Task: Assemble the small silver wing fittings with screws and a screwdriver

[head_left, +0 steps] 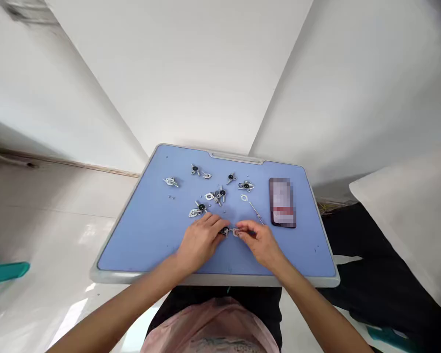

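Near the front middle of the blue table, my left hand (203,239) is closed on a small metal part with a black round centre (225,230). Just right of it, my right hand (258,240) pinches a small flat metal plate (235,232) between thumb and finger. The two pieces are very close together; whether they touch is too small to tell. Beyond my left hand lies a similar metal part (202,207) beside a flat oval plate (193,213). A thin metal tool, perhaps a screwdriver (256,212), lies beyond my right hand.
The blue table (139,240) holds several more metal parts, among them one at the far left (171,182), and a loose oval plate (244,197). A phone (282,202) lies at the right. White walls stand behind the table.
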### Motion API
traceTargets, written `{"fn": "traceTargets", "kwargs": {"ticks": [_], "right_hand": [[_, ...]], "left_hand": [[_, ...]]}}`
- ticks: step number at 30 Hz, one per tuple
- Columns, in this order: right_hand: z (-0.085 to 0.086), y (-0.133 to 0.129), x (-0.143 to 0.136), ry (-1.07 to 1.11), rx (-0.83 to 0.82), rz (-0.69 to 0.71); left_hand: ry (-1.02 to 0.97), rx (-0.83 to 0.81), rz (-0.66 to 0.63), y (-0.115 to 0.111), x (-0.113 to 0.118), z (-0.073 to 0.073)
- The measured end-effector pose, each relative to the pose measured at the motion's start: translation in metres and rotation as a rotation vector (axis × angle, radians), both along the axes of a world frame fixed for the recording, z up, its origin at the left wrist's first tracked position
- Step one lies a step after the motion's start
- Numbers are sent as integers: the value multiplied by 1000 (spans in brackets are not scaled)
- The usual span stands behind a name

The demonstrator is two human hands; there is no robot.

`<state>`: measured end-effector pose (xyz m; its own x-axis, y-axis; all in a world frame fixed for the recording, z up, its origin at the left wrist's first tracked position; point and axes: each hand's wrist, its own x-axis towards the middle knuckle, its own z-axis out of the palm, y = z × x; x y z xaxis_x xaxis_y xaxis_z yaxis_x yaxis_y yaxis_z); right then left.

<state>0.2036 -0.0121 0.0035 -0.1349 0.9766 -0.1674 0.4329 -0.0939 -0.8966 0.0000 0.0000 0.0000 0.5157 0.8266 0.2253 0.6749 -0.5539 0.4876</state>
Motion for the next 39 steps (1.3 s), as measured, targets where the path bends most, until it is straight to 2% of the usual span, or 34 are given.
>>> {"fn": "traceTargets", "kwargs": {"ticks": [6,11,14,21,24,27,29,35,39], "right_hand": [[7,-5,2,-114,149,73],[12,-15,-8,-153,299,208],[10,-12,-15,-147,337,231],[6,-2,-25,-108,343,142],[5,-7,-25,-59,249,118],[4,-15,-26,39,95,42],[5,-19,-29,93,53,-18],[2,-23,-43,-8,255,-151],[-6,-23,-48,-44,314,-196]], "left_hand": [[-57,-16,22,2,-8,-3],[-82,-31,30,-3,-18,-2],[-74,-45,32,-5,-19,-3],[-12,-101,43,-2,-14,-1],[1,-101,41,-1,-14,-1],[-3,-76,38,0,-14,-2],[-29,-64,40,0,-15,-3],[-164,-50,18,-3,-20,-5],[-219,-50,2,-4,-23,-6]]}}
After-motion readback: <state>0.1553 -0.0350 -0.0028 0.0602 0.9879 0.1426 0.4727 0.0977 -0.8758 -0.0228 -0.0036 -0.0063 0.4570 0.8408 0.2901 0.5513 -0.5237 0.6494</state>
